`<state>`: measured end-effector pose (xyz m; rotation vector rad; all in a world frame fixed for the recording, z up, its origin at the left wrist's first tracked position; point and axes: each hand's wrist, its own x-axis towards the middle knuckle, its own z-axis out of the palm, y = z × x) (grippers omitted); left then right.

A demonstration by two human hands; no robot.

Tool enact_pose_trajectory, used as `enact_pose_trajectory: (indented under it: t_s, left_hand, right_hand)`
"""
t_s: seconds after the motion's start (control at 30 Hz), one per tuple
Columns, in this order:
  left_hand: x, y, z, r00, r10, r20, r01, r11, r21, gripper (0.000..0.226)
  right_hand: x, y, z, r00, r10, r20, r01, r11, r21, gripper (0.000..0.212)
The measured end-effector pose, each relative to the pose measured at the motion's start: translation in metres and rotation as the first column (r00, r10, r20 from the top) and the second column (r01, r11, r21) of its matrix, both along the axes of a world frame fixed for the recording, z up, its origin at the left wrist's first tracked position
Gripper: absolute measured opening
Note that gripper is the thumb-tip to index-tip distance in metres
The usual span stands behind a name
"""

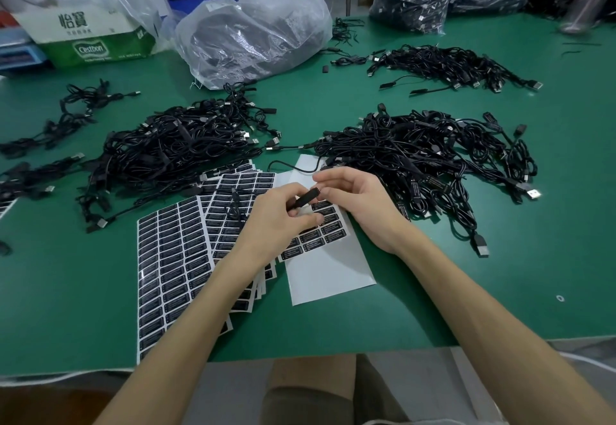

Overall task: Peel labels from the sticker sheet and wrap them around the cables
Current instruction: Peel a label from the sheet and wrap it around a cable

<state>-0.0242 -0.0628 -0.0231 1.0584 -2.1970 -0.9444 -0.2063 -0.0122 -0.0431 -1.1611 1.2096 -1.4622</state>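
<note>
My left hand (281, 213) and my right hand (358, 204) meet over a partly used sticker sheet (328, 268) on the green table (466, 291). Both pinch a small black block on a cable (305, 198); the cable trails left under my left hand. Whether a label is on the block I cannot tell. Full sheets of black labels (173, 258) fan out to the left, partly under my left forearm. One big heap of black cables (176, 151) lies at the left, another heap (426, 158) at the right.
A third cable pile (446, 66) lies at the far right. Clear plastic bags (253, 24) and a green and white carton (96, 41) stand at the back. Loose cables (60, 121) lie at the far left. The table's front edge runs just before my lap.
</note>
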Motion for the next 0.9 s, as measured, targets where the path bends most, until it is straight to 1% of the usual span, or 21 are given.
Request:
enact_pose_trajectory:
  t_s: [0.17,0.3,0.37,0.5,0.57,0.63,0.73,0.8,0.9]
  left_hand:
    - [0.000,-0.001,0.004,0.999,0.016,-0.050,-0.013,0.998,0.056,0.018]
    - [-0.001,0.001,0.003,0.993,0.049,-0.103,-0.047,0.999,0.025,0.019]
    - [0.000,0.005,0.001,0.992,0.037,-0.119,-0.044,0.997,-0.061,0.017]
    - [0.002,0.008,-0.004,0.999,-0.024,-0.032,0.013,0.948,-0.318,0.014]
    - [0.003,0.009,-0.005,0.999,-0.044,-0.001,0.040,0.917,-0.396,0.017]
    - [0.004,0.011,-0.006,0.999,-0.053,-0.001,0.047,0.901,-0.432,0.022]
    - [0.004,0.011,-0.006,0.999,-0.042,-0.023,0.027,0.889,-0.458,0.016]
    - [0.003,0.010,-0.005,0.999,-0.033,-0.026,0.018,0.900,-0.435,0.010]
    - [0.001,0.009,-0.004,0.999,-0.014,-0.047,-0.005,0.924,-0.383,0.010]
  right_hand:
    - [0.000,0.000,0.000,1.000,0.017,0.002,-0.017,1.000,0.009,0.023]
    - [0.000,0.001,0.001,1.000,0.008,0.025,-0.009,1.000,0.014,0.022]
    - [0.000,0.001,0.000,0.999,0.009,0.031,-0.010,1.000,0.020,0.021]
    - [0.000,0.000,-0.001,1.000,0.001,0.019,-0.001,1.000,0.027,0.017]
    - [0.000,0.000,-0.002,1.000,-0.002,0.029,0.001,1.000,0.028,0.017]
    - [0.000,-0.001,-0.002,0.998,-0.003,0.057,0.001,0.999,0.033,0.017]
    - [-0.002,-0.002,-0.004,0.995,0.009,0.097,-0.013,0.999,0.039,0.018]
    - [-0.003,-0.003,-0.004,0.996,0.015,0.089,-0.019,0.999,0.041,0.018]
    - [-0.003,-0.003,-0.006,0.994,0.020,0.106,-0.024,0.999,0.038,0.017]
